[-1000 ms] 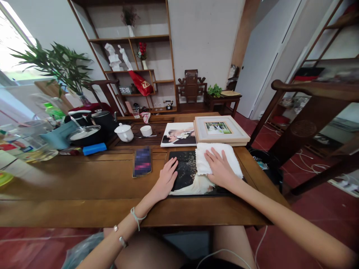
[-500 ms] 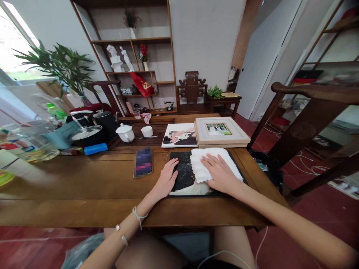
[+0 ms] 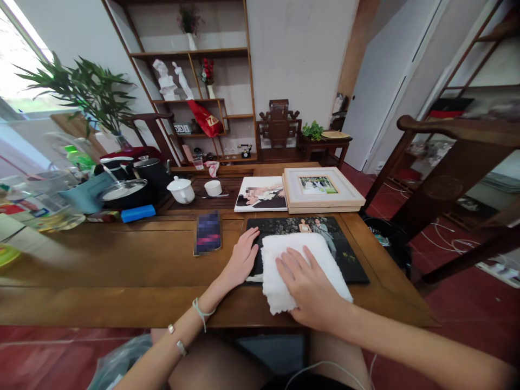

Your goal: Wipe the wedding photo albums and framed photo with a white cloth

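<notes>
A dark photo panel (image 3: 353, 266) lies flat on the wooden table in front of me, with a picture of two people near its top edge. My left hand (image 3: 242, 253) rests on the panel's left edge, fingers stretched out, holding nothing. A white towel (image 3: 329, 260) is spread over the middle and lower part of the panel and hangs past its near edge. Flat on top of the towel lies my right hand (image 3: 306, 281), its fingers apart and pressing down. The part of the picture beneath the towel is hidden.
Behind the panel are a white photo print (image 3: 260, 203) and stacked pale wooden frames (image 3: 353, 201). A phone-like object (image 3: 208, 234) lies to the left. Farther left stand a white lidded teapot (image 3: 181, 190), a small white cup (image 3: 213, 188) and a blue box (image 3: 138, 213). A chair (image 3: 430, 179) stands right.
My right hand has drawn the towel toward me and slightly left, uncovering the pictured people and the panel's right side. My left hand stays at the left edge.
</notes>
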The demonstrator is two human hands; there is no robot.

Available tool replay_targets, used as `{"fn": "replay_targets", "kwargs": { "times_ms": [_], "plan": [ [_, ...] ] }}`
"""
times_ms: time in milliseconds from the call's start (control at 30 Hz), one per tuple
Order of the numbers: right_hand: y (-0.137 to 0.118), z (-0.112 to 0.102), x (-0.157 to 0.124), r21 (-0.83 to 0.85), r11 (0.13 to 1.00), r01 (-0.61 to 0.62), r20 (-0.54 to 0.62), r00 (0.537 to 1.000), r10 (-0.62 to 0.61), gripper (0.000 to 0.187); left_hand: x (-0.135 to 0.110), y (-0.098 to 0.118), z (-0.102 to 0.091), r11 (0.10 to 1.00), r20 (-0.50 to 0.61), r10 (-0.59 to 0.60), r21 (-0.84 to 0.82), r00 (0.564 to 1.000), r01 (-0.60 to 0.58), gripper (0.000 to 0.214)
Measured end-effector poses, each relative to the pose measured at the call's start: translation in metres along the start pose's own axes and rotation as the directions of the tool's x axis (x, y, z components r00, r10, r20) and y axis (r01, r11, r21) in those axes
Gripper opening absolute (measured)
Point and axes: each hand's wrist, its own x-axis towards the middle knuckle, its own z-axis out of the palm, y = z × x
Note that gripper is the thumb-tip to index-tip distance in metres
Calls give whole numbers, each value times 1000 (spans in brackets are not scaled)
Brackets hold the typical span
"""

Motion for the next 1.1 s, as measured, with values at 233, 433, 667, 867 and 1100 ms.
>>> {"fn": "replay_targets", "kwargs": {
  "times_ms": [233, 433, 667, 867, 1100],
  "plan": [
    [46, 1, 58, 50, 985, -165, -9, 986, 165, 72, -1, -3, 0, 1000, 6, 25, -3, 1000, -25, 41],
    [48, 9, 92, -11, 978, -211, -55, 976, 210, 77, -1, -8, 1, 1000, 1, 2, -5, 1000, -2, 42],
    [-13, 3, 31, -151, 985, -84, -1, 996, 85, 83, 0, -8, 0, 994, -27, 8, -105, 1000, -11, 40],
    [-33, -7, 38, -171, 983, -66, 50, 996, 75, 82, 4, -11, -5, 980, -5, 13, -200, 1000, -14, 42],
    [-49, 11, 56, -238, 957, -166, -10, 986, 168, 79, 2, -10, -6, 975, -14, -5, -222, 1000, 1, 43]
  ]
}}
